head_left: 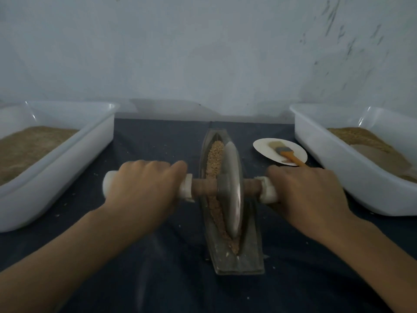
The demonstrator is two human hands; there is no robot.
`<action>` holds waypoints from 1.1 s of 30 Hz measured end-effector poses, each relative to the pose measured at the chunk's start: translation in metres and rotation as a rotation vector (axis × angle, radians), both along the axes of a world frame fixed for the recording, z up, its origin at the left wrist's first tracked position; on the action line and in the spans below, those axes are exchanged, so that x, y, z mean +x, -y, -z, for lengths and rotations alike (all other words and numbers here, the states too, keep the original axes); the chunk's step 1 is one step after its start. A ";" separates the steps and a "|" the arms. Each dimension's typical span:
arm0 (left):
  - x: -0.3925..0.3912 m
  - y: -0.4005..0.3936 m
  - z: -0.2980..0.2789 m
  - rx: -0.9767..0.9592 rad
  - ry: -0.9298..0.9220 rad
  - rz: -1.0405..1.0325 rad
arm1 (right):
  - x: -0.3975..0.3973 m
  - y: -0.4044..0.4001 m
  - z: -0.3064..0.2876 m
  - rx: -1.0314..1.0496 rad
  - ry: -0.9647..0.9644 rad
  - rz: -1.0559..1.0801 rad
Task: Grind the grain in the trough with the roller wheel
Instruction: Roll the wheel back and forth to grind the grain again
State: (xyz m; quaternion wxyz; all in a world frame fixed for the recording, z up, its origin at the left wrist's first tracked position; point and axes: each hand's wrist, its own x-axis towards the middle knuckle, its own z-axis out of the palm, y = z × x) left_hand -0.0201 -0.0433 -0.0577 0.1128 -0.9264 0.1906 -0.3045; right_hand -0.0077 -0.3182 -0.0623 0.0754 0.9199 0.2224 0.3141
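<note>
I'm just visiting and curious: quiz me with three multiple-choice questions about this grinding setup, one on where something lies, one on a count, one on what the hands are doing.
1. Where does the brush lie?
A. in the trough
B. on the small round plate
C. in the left tub

2. How many white tubs hold grain?
A. one
B. two
C. three

3. What are the hands doing?
A. both grip the axle handles
B. only one grips
C. both hang free

Answers:
1 B, it rests on the plate right of the trough.
2 B, left tub and right tub.
3 A, left hand and right hand wrap the roller wheel handles.
</note>
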 end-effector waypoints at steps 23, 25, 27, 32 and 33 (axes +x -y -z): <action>-0.006 -0.012 0.007 -0.042 -0.029 0.045 | 0.002 0.006 -0.004 -0.054 0.005 -0.080; -0.007 -0.012 0.007 -0.018 -0.051 0.001 | 0.004 0.005 -0.004 -0.039 -0.040 -0.070; 0.009 -0.004 0.007 0.016 -0.073 -0.101 | 0.020 0.001 0.000 -0.042 -0.051 -0.028; 0.077 0.010 0.003 -0.065 -0.105 -0.218 | 0.087 -0.009 0.012 -0.016 -0.081 0.099; 0.089 0.011 0.001 -0.074 -0.107 -0.223 | 0.098 -0.011 0.012 -0.001 -0.079 0.112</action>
